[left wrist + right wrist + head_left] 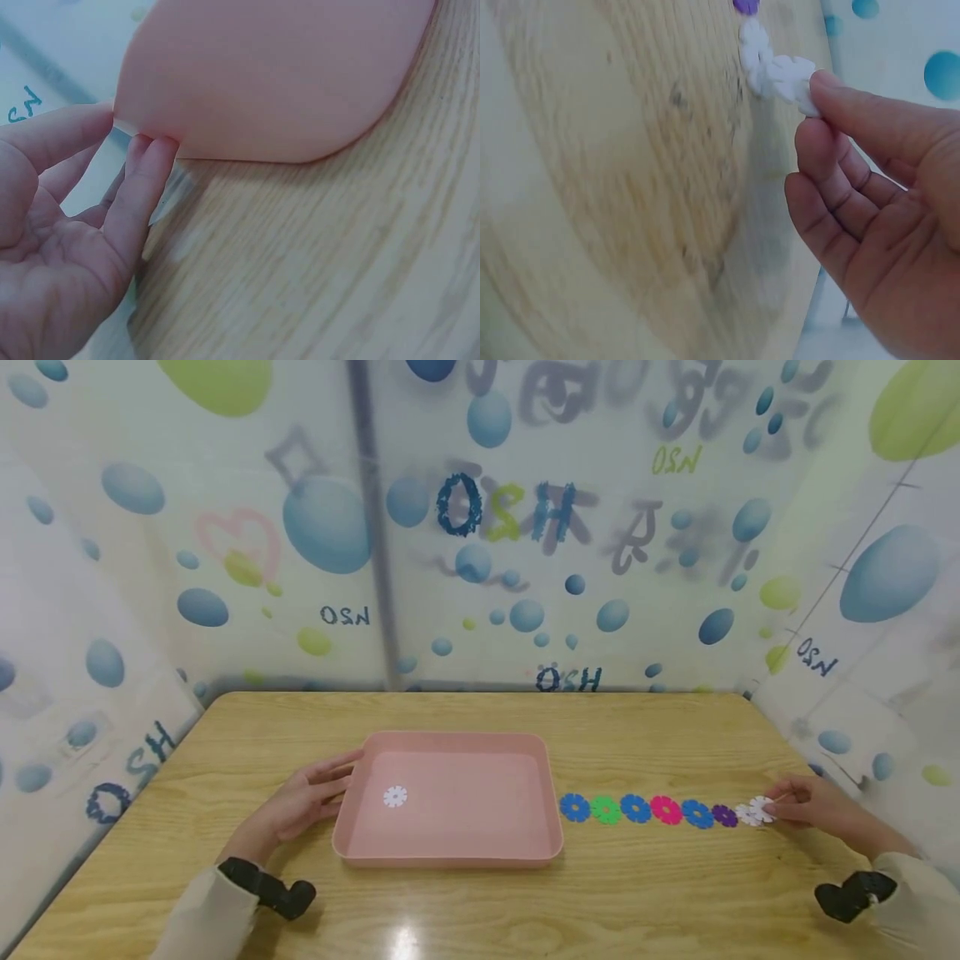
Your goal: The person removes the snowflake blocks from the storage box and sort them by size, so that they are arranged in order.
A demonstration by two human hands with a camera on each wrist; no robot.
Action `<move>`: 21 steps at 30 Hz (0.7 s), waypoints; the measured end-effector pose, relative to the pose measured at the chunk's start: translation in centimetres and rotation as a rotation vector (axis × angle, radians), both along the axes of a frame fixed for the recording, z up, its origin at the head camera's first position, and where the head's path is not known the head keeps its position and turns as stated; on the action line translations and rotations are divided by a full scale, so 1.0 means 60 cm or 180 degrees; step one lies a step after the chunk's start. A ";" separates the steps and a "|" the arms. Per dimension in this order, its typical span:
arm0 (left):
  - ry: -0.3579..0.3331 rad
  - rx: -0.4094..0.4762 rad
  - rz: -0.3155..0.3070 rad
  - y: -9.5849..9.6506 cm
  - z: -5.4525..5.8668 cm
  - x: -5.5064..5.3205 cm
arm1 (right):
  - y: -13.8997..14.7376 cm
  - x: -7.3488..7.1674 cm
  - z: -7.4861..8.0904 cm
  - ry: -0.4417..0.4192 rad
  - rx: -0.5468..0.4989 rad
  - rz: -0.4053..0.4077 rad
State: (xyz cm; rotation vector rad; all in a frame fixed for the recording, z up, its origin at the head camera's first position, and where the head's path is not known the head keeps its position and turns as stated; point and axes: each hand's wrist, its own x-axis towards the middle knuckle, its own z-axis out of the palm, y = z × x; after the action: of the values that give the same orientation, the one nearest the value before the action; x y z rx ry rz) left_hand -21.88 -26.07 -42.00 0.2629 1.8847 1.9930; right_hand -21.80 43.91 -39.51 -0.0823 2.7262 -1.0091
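Observation:
My right hand (813, 810) pinches a white snowflake disc (789, 76) between thumb and fingertips at the right end of a row of discs. The held disc overlaps another white disc (754, 56), beside a purple disc (724, 815). Farther left in the row lie a blue disc (697, 814), a pink disc (666, 810) and more blue and green ones. My left hand (307, 797) rests its fairly straight fingertips against the left side of a pink tray (487, 742). Inside the tray, toward its left, lies one white disc (395, 797).
The wooden table (637, 893) carries the tray near its middle and the row to the tray's right. Behind it hangs a white curtain (480, 635) with blue and green spots, with similar sheets on both sides.

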 end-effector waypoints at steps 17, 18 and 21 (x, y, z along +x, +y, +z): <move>-0.0010 -0.0124 0.0085 0.000 -0.001 -0.001 | 0.036 0.006 -0.014 -0.0424 -0.0224 -0.0197; -0.0005 -0.0123 0.0081 0.000 -0.001 -0.001 | 0.037 0.007 -0.015 -0.0404 -0.0223 -0.0193; -0.0023 -0.0131 0.0115 0.000 -0.001 0.002 | 0.037 0.007 -0.017 -0.0411 -0.0232 -0.0167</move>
State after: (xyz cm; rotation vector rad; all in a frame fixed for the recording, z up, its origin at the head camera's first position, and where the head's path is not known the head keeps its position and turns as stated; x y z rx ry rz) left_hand -21.77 -26.07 -42.08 0.2116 1.9368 1.9733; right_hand -21.41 46.14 -40.56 0.0409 2.5879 -1.0887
